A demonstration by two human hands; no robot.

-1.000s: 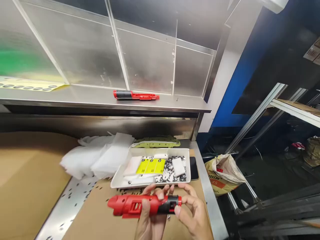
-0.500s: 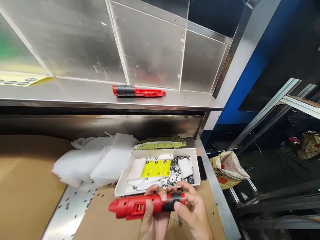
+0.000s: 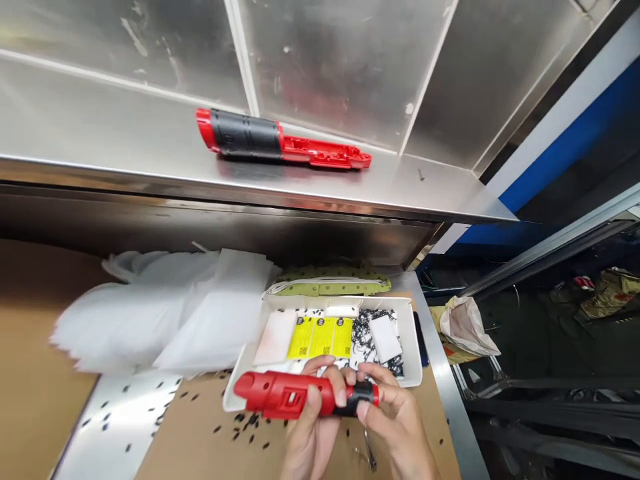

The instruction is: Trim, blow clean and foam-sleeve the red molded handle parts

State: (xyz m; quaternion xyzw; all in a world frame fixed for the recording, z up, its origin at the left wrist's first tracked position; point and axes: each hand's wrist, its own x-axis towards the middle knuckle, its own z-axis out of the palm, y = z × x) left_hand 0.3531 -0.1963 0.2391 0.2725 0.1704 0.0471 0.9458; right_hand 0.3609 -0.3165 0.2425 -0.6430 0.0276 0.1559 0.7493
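Note:
Over the front edge of the white tray, both of my hands hold a red-and-black tool housing (image 3: 270, 393) level, with its cut-out red end to the left. My left hand (image 3: 315, 427) wraps its middle, thumb in front by a small rectangular slot. Thumb and fingers of my right hand (image 3: 400, 427) pinch the black sleeve at the right end. A second tool housing (image 3: 245, 135), with its red inner side showing, lies on the metal shelf above. Below my hands a small metal piece (image 3: 371, 457) rests on the cardboard; its kind is unclear.
The white tray (image 3: 417, 353) holds yellow labels (image 3: 320, 339), white pads and small black parts. White foam sheets (image 3: 200, 313) are piled left of it, olive strips (image 3: 330, 285) behind. A screw (image 3: 421, 175) lies on the shelf (image 3: 165, 147). A paper sack (image 3: 467, 327) stands right.
The view has shifted closer to the shelf, so things there look larger. Both hands keep their hold on the housing, which tilts slightly differently.

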